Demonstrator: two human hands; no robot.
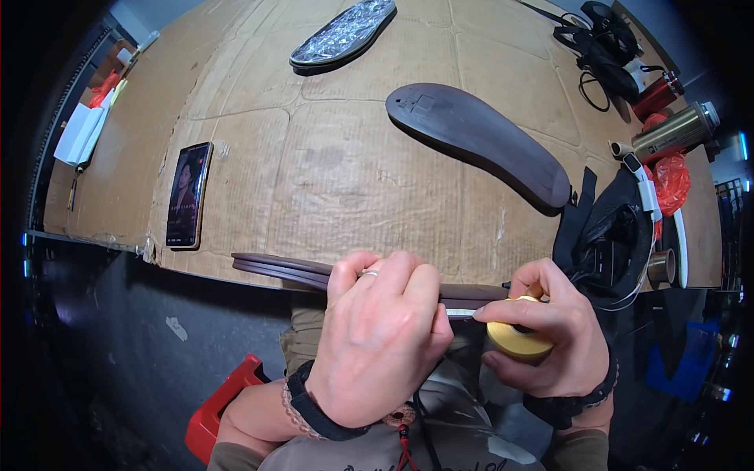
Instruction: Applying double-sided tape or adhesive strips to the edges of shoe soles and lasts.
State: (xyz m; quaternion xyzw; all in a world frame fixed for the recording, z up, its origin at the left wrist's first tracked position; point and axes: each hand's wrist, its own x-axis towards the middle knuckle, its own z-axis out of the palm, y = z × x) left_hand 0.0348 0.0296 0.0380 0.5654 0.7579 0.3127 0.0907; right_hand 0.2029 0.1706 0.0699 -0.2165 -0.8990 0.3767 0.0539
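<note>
At the table's near edge, the left hand (381,337) pinches a strip of tape (462,312) against a dark board (283,269), fingers closed tight on it. The right hand (542,326) grips the gold tape roll (518,337) just beside. Farther back on the cardboard (338,173) lie a phone (188,195) and another dark board (479,133).

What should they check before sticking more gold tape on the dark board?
1. Right hand holds the gold tape roll: ok.
2. Left hand pins the tape strip on the dark board: ok.
3. Strip lies straight: cannot tell, fingers hide it.
4. Board rests firmly on the cardboard-covered table: cannot tell.
5. Phone lies away from the hands: ok.
</note>
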